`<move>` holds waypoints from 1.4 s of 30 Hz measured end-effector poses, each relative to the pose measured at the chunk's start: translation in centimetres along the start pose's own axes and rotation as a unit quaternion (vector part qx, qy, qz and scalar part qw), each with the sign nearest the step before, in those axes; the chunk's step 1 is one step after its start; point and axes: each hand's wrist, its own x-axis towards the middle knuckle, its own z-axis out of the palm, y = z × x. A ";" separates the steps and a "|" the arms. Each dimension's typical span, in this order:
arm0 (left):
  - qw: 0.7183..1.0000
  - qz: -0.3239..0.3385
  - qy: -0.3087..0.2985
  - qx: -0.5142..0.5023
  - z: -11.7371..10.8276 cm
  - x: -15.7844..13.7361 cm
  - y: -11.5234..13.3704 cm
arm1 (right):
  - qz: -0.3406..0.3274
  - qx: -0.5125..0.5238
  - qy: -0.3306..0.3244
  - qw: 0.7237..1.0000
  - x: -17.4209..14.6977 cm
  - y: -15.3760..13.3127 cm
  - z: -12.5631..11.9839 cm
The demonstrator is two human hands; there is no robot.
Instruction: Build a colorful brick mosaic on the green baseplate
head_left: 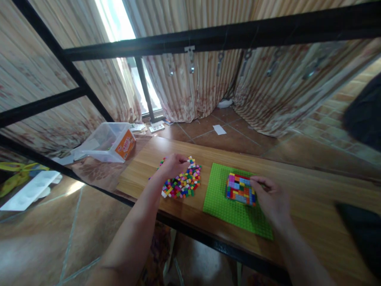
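A loose pile of small toy building bricks (pixel 183 183) in many colours lies on the wooden table. Over its far side is my left hand (pixel 175 165), the fingers drawn together among the bricks; whatever they pinch is too small to make out. To the right, a green studded baseplate (pixel 216 198) carries a rectangular block built of multicoloured bricks (pixel 240 190). My right hand (pixel 269 194) is at the block's right edge, thumb and fingertips closed near its far right corner. I cannot tell whether a brick is between them.
The narrow wooden table (pixel 312 186) runs across in front of me. A clear plastic bin (pixel 102 145) with an orange label stands beyond its left end. A dark flat object (pixel 361 226) is at the right. A black metal bar (pixel 208 41) with hanging metal pieces crosses above.
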 end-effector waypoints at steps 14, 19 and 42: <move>0.715 -0.044 -0.271 -0.643 7.7 -3.2 8.6 | -0.111 0.255 -0.138 0.951 -4.1 -6.3 -1.7; 0.698 -0.048 -0.282 -0.656 8.6 -2.9 9.4 | -0.112 0.248 -0.096 0.957 -4.2 -6.2 -2.5; 0.775 -0.026 -0.140 -0.616 9.9 -3.0 11.4 | -0.083 0.166 -0.003 0.983 -3.5 -4.9 -1.3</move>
